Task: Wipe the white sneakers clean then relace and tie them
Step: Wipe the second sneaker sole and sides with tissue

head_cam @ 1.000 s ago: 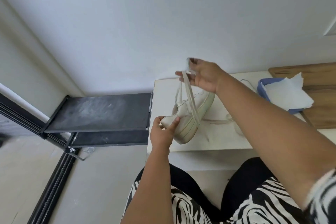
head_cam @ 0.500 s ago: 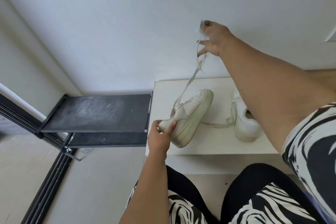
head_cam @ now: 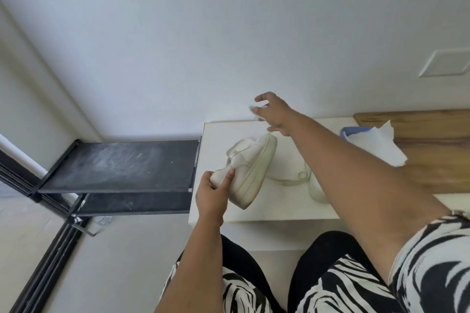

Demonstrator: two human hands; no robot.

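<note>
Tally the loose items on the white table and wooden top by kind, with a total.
White sneakers: 2, one held by the left hand at, one behind the right arm at
Loose shoelace: 1
White paper sheet: 1
Blue item beneath the sheet: 1
Total: 5

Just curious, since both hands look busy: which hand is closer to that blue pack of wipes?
Right. The right hand hovers over the table's far edge, left of the blue wipes pack. The left hand grips the sneaker's heel, farther away.

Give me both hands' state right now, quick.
Left hand: grips the heel of the tilted sneaker.
Right hand: raised above the toe, fingers blurred; cannot tell whether it holds anything.
</note>
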